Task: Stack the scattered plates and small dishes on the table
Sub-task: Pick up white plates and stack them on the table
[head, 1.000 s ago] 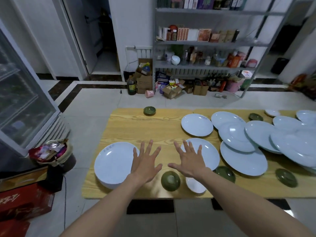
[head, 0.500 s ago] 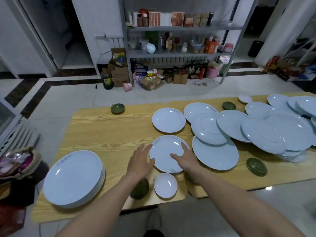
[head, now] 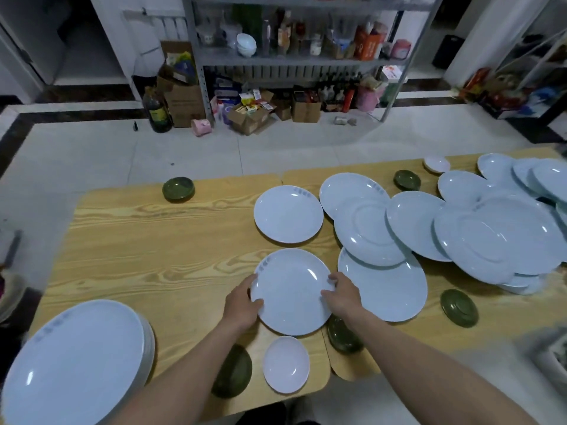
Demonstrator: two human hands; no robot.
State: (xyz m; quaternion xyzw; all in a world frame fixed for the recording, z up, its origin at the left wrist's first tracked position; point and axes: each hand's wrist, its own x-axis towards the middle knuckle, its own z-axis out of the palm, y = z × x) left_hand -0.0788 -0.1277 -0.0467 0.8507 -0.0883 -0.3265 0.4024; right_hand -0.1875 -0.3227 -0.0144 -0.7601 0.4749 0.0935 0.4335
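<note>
A pale blue plate [head: 291, 289] lies near the front of the wooden table [head: 153, 240]. My left hand [head: 242, 305] grips its left rim and my right hand [head: 342, 296] grips its right rim. A stack of blue plates [head: 73, 363] stands at the front left corner. Another single plate [head: 288, 213] lies just beyond the held one. Several overlapping blue plates [head: 497, 240] cover the right side. A small white dish [head: 287, 363] and green dishes [head: 233, 374] [head: 342, 335] sit under my forearms.
More green dishes sit at the far left [head: 178, 189], far middle [head: 406, 180] and right front [head: 459, 307]. A small white dish [head: 437, 164] is at the far edge. Beyond the table are tiled floor, cardboard boxes [head: 184, 102] and a metal shelf [head: 300, 59].
Both hands went from hovering spread above the table to closing on the rims of the nearest single plate. The camera turned right and tilted down, bringing the stack closer at left.
</note>
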